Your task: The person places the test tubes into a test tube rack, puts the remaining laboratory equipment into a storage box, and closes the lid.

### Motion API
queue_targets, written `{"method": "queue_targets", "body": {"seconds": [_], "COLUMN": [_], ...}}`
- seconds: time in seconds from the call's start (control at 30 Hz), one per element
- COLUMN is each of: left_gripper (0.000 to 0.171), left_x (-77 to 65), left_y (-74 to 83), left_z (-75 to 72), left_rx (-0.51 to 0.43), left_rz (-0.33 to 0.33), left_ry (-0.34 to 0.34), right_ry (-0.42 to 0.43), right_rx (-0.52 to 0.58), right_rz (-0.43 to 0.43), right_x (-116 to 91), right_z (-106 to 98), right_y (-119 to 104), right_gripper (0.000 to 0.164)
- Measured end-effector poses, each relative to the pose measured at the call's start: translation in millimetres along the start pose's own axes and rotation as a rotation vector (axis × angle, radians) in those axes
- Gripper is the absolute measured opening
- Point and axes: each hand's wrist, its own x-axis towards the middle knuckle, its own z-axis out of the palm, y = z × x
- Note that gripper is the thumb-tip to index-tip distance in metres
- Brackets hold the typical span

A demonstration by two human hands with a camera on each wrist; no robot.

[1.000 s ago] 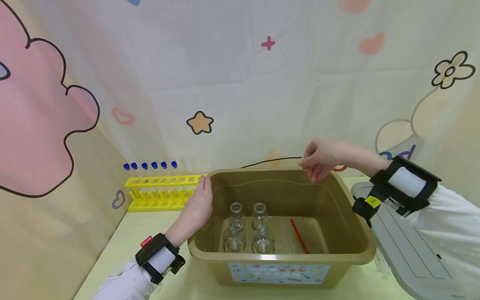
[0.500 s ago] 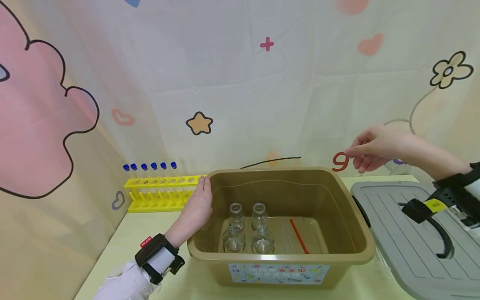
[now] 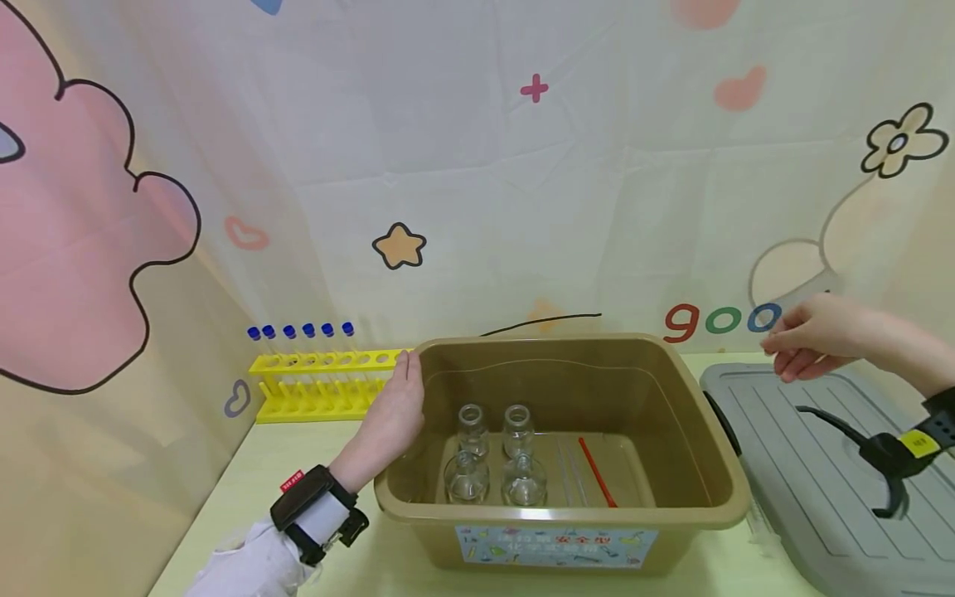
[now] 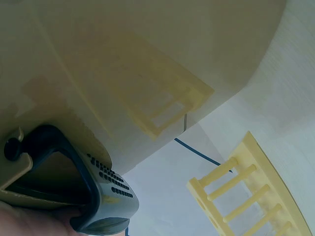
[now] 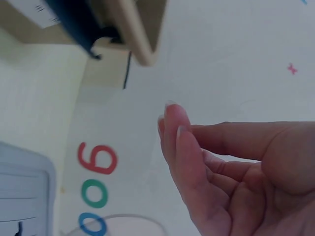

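Note:
A brown plastic bin (image 3: 522, 516) holds several clear glass bottles (image 3: 524, 481), a red stick (image 3: 597, 473) and thin clear rods (image 3: 571, 473). My left hand (image 3: 390, 414) rests against the bin's left end, its fingers straight along the rim. In the left wrist view, part of that hand shows beside a black handle (image 4: 91, 189) on the bin. My right hand (image 3: 813, 336) hangs in the air over the far end of the grey lid (image 3: 813, 464). Its fingers (image 5: 189, 162) curl loosely toward the thumb, and nothing shows between them.
A yellow test tube rack (image 3: 321, 406) with several blue-capped tubes (image 3: 308, 332) stands left of the bin, close to my left hand. The lid lies flat at the right. A patterned curtain (image 3: 462, 166) hangs behind the table (image 3: 224, 531).
My right hand has moved from over the bin's far right rim out to the right, dropping lower over the lid in the last half second. My left hand and the bin have stayed put.

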Motion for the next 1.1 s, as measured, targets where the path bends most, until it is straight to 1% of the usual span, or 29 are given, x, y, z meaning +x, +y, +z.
{"method": "queue_targets", "body": {"seconds": [0.2,0.37,0.47,0.6,0.7,0.83,0.93,1.1], "left_gripper": [0.058,0.058,0.058,0.058,0.058,0.058,0.058,0.058], "left_x": [0.9,1.5,1.7,2.1,2.8,3.7,4.1,3.8], "left_y": [-0.5,-0.6,-0.2,0.2,0.6,1.3,1.4,1.0], "left_z": [0.7,0.9,0.5,0.1,-0.2,-0.6,-0.9,-1.5], "left_rx": [0.01,0.015,0.008,0.005,0.004,-0.008,-0.012,-0.001], "left_rz": [0.005,0.01,0.011,0.013,0.01,-0.002,-0.003,0.008], "left_ry": [0.006,0.016,0.014,0.01,0.002,-0.011,-0.011,0.0], "right_ry": [-0.024,-0.004,-0.003,-0.024,-0.034,-0.045,-0.038,-0.022], "right_rx": [0.01,-0.026,-0.069,-0.087,-0.098,-0.129,-0.135,-0.134], "right_rz": [0.037,0.07,0.095,0.118,0.136,0.148,0.155,0.176], "right_x": [5.0,10.0,12.2,14.5,16.5,18.6,19.3,19.0], "right_z": [12.3,26.8,40.2,61.8,75.7,88.6,97.1,108.2], "right_y": [25.9,41.5,50.9,64.0,73.2,84.2,91.0,94.8], "right_gripper": [0.031,0.031,0.029,0.021,0.019,0.018,0.016,0.014]}}
